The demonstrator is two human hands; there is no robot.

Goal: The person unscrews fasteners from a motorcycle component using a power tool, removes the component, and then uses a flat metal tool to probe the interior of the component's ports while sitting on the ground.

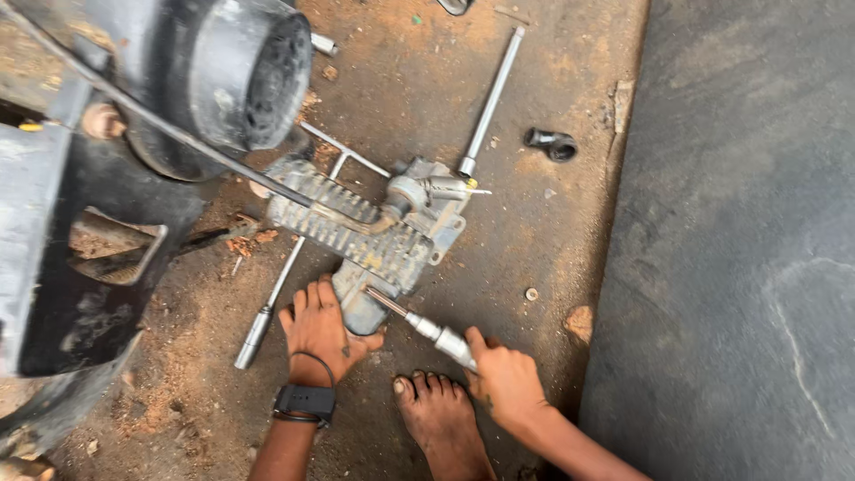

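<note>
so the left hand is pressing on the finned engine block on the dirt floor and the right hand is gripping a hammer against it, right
Not quite. The head view shows the right hand holding a long socket wrench, not a hammer, its far end set into the finned engine block. The rest is right: the left hand presses on the block's near end, on the dirt floor.

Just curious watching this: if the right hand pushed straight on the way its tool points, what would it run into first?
The right hand grips a socket wrench aimed up and to the left. Its tip already seems to meet the finned metal engine part beside the left hand, so that comes first, though depth is hard to judge.
</note>
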